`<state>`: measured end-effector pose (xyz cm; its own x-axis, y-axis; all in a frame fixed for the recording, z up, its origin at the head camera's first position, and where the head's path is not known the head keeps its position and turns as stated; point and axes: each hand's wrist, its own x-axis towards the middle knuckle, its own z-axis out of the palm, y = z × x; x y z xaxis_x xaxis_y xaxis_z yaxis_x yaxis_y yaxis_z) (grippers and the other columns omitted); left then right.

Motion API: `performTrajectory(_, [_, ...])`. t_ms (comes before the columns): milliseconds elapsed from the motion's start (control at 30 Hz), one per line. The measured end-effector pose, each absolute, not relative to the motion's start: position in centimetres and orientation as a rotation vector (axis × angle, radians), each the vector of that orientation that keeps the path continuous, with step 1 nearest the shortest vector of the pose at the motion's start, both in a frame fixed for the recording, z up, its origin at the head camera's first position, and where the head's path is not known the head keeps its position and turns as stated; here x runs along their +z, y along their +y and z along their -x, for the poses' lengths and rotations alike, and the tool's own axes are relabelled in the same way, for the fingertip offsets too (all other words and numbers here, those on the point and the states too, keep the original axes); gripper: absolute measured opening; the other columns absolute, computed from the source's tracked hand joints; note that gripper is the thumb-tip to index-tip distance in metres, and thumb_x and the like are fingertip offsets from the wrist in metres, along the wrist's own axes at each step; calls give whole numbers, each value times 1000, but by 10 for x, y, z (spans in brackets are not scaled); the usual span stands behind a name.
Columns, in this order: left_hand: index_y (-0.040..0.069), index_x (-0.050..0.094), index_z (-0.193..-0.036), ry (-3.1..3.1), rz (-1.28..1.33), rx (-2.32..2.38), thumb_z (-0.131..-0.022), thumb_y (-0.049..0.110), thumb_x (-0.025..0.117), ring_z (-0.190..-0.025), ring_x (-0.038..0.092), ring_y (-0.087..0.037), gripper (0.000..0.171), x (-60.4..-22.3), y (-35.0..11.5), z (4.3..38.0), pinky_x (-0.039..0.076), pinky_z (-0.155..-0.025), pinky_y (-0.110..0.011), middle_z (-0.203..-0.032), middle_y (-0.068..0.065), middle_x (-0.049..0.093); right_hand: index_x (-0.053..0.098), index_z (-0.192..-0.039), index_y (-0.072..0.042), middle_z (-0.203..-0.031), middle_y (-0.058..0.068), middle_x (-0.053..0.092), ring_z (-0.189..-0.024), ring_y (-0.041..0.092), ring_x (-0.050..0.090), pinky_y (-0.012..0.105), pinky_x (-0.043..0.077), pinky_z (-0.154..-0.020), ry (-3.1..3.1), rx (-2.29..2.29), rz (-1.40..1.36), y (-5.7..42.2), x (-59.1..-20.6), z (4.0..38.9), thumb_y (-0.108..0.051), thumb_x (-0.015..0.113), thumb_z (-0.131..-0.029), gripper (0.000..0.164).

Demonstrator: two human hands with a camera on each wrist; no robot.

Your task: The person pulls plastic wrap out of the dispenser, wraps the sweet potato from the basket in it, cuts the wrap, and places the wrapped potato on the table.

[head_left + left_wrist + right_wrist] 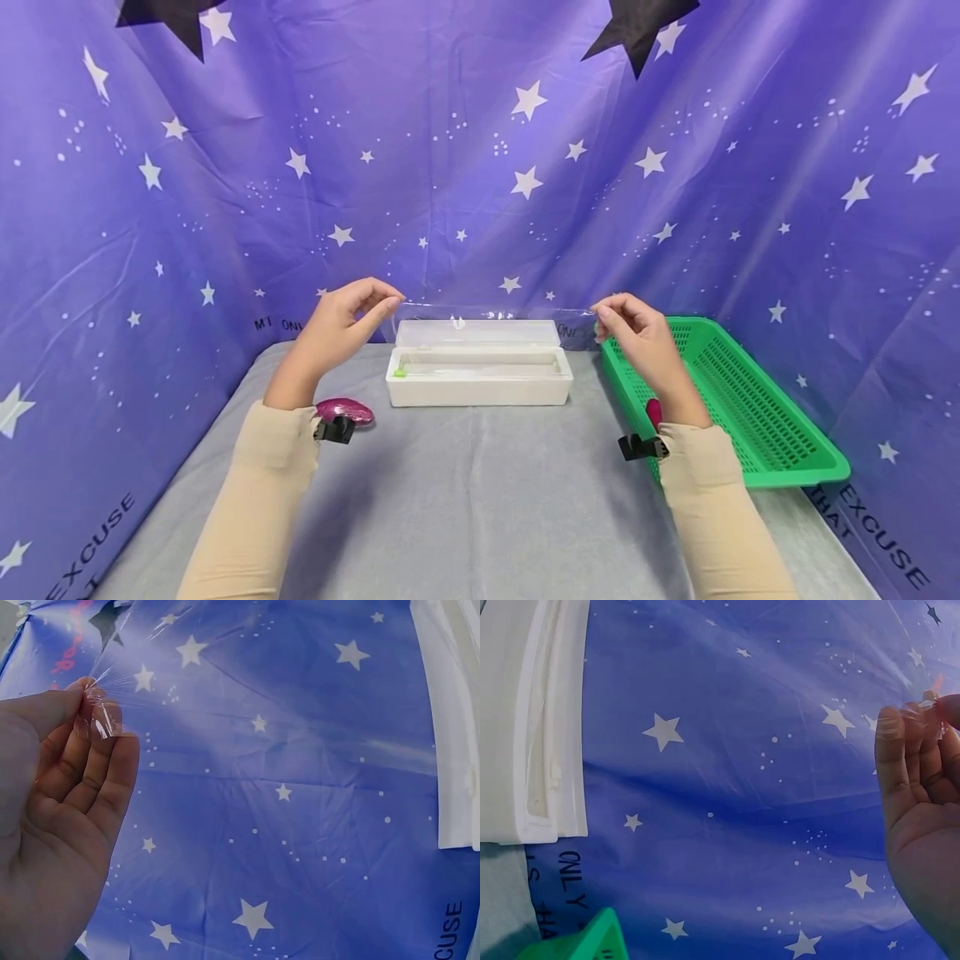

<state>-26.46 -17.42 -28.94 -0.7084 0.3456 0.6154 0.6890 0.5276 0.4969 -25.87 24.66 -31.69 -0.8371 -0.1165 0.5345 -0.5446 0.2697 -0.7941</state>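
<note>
A sheet of clear cling film (pixel 495 312) is stretched between both hands, above and behind a white cling film dispenser box (pixel 480 393). My left hand (pixel 341 323) pinches one corner between thumb and fingers; bunched film (pixel 105 724) shows at its fingertips in the left wrist view. At the other end, my right hand (pixel 637 329) pinches the opposite corner, with crumpled film (pixel 928 705) at its fingertips. The dispenser's lid (pixel 480 333) stands raised, and a small green slider (pixel 401 372) sits at its left end. The film's lower edge is hard to make out.
A shiny magenta object (pixel 345 410), seemingly wrapped in film, lies beside the left wrist. On the right stands a green plastic basket (pixel 757 479), with a reddish-pink object (pixel 654 412) partly hidden by the right wrist. A purple star-patterned curtain (pixel 465 167) surrounds the grey-covered table (pixel 480 500).
</note>
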Motion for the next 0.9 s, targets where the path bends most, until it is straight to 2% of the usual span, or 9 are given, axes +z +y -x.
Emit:
performTrajectory(267, [16, 70, -110, -2370, 825, -1050, -103, 25, 60, -76, 58, -14, 16, -300, -176, 272, 47, -64, -30, -88, 5, 66, 65, -109, 3, -90, 16, 62, -80, 22, 61, 28, 57, -72, -2205, 1588, -603, 247, -330, 267, -20, 58, -104, 25])
performTrajectory(467, [16, 71, -109, -2397, 827, -1070, -103, 25, 60, -74, 59, -18, 16, -312, -176, 279, 47, -64, -30, -87, 0, 66, 64, -110, 5, -90, 18, 62, -80, 18, 60, 26, 56, -72, -2249, 1601, -550, 246, -340, 270, -21, 58, -104, 28])
performTrajectory(667, [16, 71, -110, -2448, 838, -1112, -102, 25, 61, -71, 54, -17, 16, -322, -175, 282, 46, -63, -30, -84, -2, 63, 64, -111, 5, -91, 20, 62, -81, 17, 60, 25, 56, -72, -2266, 1615, -491, 244, -350, 270, -23, 58, -104, 29])
performTrajectory(767, [16, 71, -111, -2474, 846, -1129, -101, 25, 64, -73, 57, -16, 16, -326, -174, 282, 48, -67, -31, -86, 0, 64, 63, -113, 7, -91, 20, 61, -81, 17, 59, 26, 56, -73, -2276, 1622, -479, 243, -356, 270, -21, 57, -104, 30])
performTrajectory(900, [15, 74, -114, -2525, 854, -1122, -95, 25, 72, -81, 62, -13, 22, -330, -173, 282, 52, -74, -33, -92, 3, 67, 63, -112, 8, -89, 15, 61, -80, 16, 60, 28, 57, -74, -2274, 1621, -480, 243, -364, 272, -18, 56, -104, 28])
